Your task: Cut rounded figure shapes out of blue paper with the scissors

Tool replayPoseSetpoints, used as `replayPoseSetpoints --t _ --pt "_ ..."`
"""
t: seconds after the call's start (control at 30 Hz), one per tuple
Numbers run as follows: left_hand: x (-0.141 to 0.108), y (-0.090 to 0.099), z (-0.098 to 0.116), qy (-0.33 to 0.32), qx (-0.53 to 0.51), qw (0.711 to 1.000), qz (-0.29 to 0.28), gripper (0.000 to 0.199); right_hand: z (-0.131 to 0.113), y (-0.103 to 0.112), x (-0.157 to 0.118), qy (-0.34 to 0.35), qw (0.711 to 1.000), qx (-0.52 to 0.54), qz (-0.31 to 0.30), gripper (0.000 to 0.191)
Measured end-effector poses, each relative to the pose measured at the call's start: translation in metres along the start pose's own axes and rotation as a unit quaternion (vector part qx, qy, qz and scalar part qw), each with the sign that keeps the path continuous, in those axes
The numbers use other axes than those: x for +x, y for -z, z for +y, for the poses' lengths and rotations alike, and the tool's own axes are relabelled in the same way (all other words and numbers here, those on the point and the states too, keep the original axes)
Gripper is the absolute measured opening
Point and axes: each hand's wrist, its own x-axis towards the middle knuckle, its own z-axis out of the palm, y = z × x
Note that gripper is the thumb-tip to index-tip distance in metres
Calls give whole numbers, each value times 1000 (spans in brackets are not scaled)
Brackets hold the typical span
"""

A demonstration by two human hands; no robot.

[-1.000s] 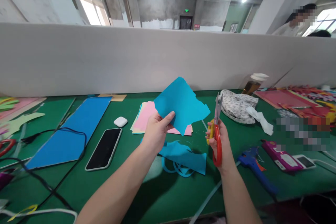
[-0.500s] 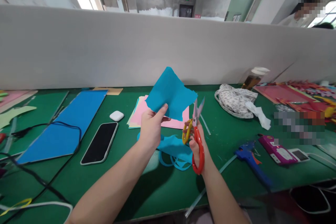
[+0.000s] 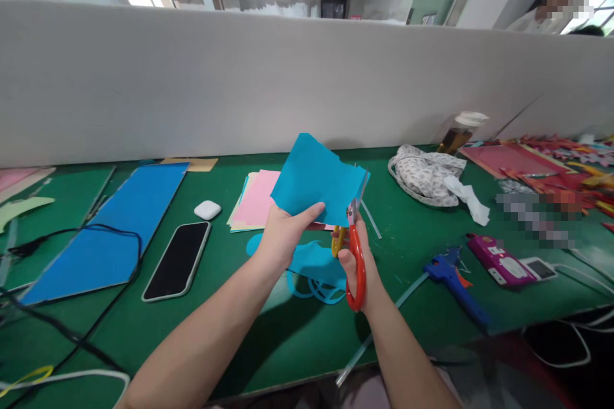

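A sheet of blue paper point(image 3: 316, 179) with an uneven edge is pinched in my left hand point(image 3: 288, 227), thumb on top. My right hand point(image 3: 361, 268) is closed around scissors point(image 3: 355, 249) with one red and one yellow handle loop. Their blades point up and straddle the right edge of the sheet. Below my hands, blue paper offcuts point(image 3: 316, 262) and curled strips lie on the green table point(image 3: 249, 345). Behind my left hand lies a stack of pink and pale-coloured paper point(image 3: 254, 195), partly hidden by the sheet.
Left are a phone point(image 3: 177, 262), a white earbud case point(image 3: 208, 209), a blue board point(image 3: 115, 230) and black cables. Right are a blue glue gun point(image 3: 453, 284), a purple box point(image 3: 501, 261), a patterned cloth bag point(image 3: 425, 176) and a bottle point(image 3: 460, 134). A white partition point(image 3: 240, 83) stands behind; a person is beyond it.
The scissors' blades have come from beside the sheet onto its right edge. The sheet has tilted and shifted slightly right in my left hand. The whole view has moved a little.
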Motion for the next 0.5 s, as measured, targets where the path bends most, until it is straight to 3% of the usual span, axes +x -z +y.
replayPoseSetpoints --t 0.5 --pt "0 0 -1 12 0 1000 0 56 6 -2 0 1 1000 -26 6 76"
